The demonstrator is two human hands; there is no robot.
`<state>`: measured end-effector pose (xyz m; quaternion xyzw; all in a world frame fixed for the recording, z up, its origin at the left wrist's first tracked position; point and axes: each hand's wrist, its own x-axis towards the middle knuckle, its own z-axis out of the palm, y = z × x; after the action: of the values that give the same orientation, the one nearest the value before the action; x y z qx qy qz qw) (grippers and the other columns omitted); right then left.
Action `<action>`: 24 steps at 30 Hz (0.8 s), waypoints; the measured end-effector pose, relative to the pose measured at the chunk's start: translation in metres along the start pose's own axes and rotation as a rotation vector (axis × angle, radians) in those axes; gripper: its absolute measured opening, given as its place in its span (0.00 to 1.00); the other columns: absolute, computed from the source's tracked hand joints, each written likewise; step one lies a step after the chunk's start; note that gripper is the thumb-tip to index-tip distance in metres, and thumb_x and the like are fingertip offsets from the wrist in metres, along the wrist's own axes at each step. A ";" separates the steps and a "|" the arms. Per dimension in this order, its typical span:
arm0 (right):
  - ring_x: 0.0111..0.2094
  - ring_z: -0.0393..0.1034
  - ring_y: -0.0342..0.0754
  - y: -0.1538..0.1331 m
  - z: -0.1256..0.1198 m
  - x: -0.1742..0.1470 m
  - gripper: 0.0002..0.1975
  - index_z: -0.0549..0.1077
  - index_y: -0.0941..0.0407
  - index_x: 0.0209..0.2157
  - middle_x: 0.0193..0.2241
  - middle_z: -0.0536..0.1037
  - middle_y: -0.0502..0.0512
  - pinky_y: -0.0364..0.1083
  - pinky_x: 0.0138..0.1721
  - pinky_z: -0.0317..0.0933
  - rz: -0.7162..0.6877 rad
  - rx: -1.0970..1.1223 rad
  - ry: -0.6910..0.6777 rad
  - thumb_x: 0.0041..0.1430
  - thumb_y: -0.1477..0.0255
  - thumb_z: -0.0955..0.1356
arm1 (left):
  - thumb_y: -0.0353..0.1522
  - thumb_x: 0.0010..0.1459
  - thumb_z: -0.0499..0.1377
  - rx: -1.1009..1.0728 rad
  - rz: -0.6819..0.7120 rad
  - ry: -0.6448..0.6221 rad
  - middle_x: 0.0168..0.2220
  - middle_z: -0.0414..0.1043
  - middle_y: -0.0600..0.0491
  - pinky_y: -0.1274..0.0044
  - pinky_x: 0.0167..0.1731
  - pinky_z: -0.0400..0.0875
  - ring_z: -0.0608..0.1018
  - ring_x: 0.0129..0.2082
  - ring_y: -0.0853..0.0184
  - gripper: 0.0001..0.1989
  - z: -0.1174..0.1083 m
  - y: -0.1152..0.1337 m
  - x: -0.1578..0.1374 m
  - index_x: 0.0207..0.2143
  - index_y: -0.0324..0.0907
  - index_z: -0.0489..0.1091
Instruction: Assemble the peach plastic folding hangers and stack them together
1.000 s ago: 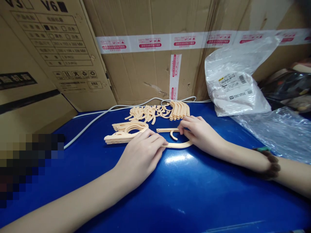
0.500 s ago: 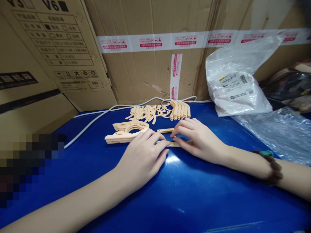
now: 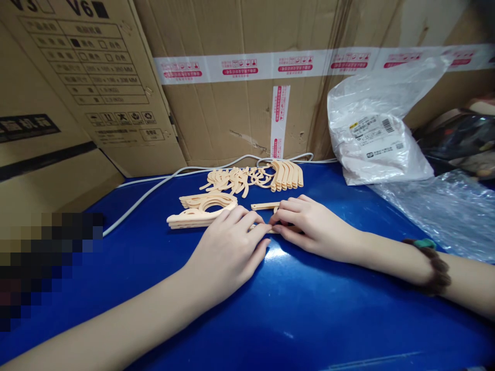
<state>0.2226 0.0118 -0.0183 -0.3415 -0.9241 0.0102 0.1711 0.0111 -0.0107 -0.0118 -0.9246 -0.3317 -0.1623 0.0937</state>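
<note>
My left hand rests low over the blue tabletop, fingers closed on the left end of a beige plastic hanger piece, most of it covered by both hands. Just to the right, my right hand has its thumb and fingers pinched on the same piece; the fingertips of both hands nearly meet. A narrow beige strip lies slightly behind it, its right end running under my right fingers. Beside my left knuckles is a stack of folded beige hangers with round openings.
Loose beige hooks lie in a heap farther back, beside a row of curved hanger arms. A white cable runs behind them. Cardboard boxes wall the back and left. A white plastic bag and clear film lie right.
My right hand has shifted slightly left and down, its fingers now closer round the hanger piece and nearer my left fingertips. The left hand stays almost in place.
</note>
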 end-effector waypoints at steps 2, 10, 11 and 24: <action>0.37 0.66 0.48 0.000 0.000 0.000 0.11 0.72 0.57 0.40 0.37 0.75 0.55 0.49 0.41 0.53 -0.006 -0.010 -0.003 0.67 0.70 0.60 | 0.33 0.66 0.49 0.039 0.015 0.011 0.40 0.73 0.48 0.64 0.44 0.65 0.70 0.42 0.57 0.13 0.000 0.001 0.000 0.41 0.39 0.72; 0.36 0.66 0.47 -0.001 -0.001 0.000 0.12 0.72 0.57 0.40 0.36 0.74 0.55 0.48 0.40 0.53 -0.025 -0.039 -0.011 0.68 0.70 0.59 | 0.33 0.66 0.48 0.134 0.022 0.067 0.40 0.74 0.48 0.65 0.41 0.64 0.71 0.42 0.56 0.14 -0.004 0.000 0.002 0.40 0.38 0.73; 0.36 0.66 0.47 -0.001 -0.001 0.000 0.12 0.72 0.57 0.39 0.36 0.74 0.56 0.48 0.40 0.53 -0.024 -0.042 -0.014 0.68 0.69 0.59 | 0.33 0.66 0.48 0.155 0.010 0.088 0.40 0.74 0.47 0.64 0.40 0.64 0.71 0.42 0.55 0.14 -0.005 -0.001 0.002 0.41 0.38 0.73; 0.37 0.66 0.47 -0.002 -0.004 -0.002 0.12 0.73 0.57 0.41 0.39 0.75 0.54 0.48 0.40 0.52 -0.018 -0.026 -0.011 0.68 0.70 0.59 | 0.39 0.63 0.50 0.185 -0.416 0.002 0.29 0.75 0.49 0.73 0.28 0.63 0.74 0.32 0.59 0.15 -0.027 -0.060 0.051 0.30 0.42 0.72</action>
<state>0.2245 0.0085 -0.0148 -0.3352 -0.9282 -0.0017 0.1615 0.0026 0.0572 0.0356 -0.8237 -0.5285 -0.1477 0.1430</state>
